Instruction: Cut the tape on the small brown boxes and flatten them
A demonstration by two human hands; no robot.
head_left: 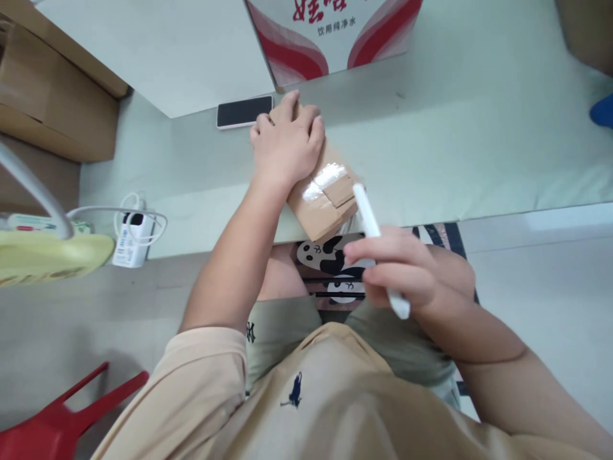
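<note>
A small brown cardboard box (318,207) with shiny clear tape and a torn flap lies at a slant on the table, its near end close to the front edge. My left hand (290,137) grips its far end, fingers bent over the top and the side. In my right hand (402,265) is a slim white pen-shaped tool (368,211), pinched between the fingers. Its upper end points at the box's flap and looks close to it; whether they touch I cannot tell. Motion blurs this hand a little, and the tool's exact kind does not show.
Behind the box lie a phone (244,112) and a red-and-white carton (335,38). At the left are large cardboard boxes (57,96), a white charger with cable (134,239) and a yellow lamp base (57,255). A red stool (71,415) stands on the floor.
</note>
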